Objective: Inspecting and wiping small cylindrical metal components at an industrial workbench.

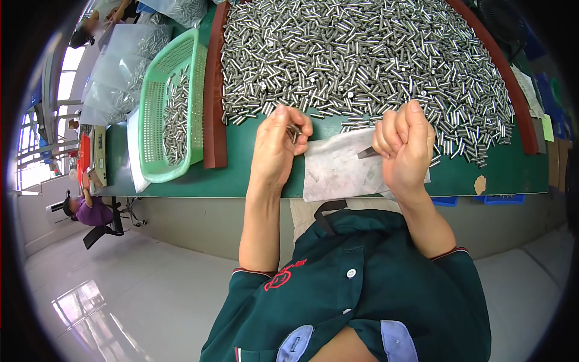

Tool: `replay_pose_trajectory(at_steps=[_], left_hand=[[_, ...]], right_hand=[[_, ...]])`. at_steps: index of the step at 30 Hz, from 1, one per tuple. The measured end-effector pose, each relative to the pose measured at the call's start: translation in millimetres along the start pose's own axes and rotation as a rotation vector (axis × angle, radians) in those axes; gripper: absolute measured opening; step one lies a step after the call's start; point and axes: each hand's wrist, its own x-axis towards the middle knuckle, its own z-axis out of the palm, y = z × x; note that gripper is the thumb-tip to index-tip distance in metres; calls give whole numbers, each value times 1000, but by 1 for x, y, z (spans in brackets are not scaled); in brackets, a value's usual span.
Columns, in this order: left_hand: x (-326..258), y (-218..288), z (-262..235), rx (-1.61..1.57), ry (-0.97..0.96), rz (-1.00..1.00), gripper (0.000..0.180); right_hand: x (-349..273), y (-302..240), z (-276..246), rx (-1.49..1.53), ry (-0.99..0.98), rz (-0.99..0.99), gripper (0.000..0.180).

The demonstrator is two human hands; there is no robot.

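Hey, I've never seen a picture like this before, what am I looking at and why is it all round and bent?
The picture comes from a wide fisheye camera worn on a person's head, looking down, so straight edges curve near the rim. No machine is at work: the two bare arms rising from the bottom belong to the wearer, in a dark green shirt.

Before them is a green table bearing a big heap of small metal pins, with a pale cloth at the near edge. At the left stands a green plastic basket with more pins.

The left hand pinches a few pins in its fingertips. The right hand is closed in a fist around a thin dark tool; what kind is unclear.
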Motion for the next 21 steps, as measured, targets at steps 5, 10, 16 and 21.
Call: replay_pose_trajectory(at_steps=[5, 10, 16, 21], left_hand=[[5, -2, 15, 1181, 227, 335, 27], [9, -9, 16, 1532, 334, 470, 29], [2, -4, 14, 1468, 252, 369, 12], [4, -6, 10, 1388, 211, 428, 8]], right_hand=[[-1, -1, 2, -12, 7, 5, 40], [-2, 0, -1, 68, -13, 6, 40], [0, -1, 1, -17, -6, 4, 40], [-1, -1, 1, 25, -8, 7, 40]])
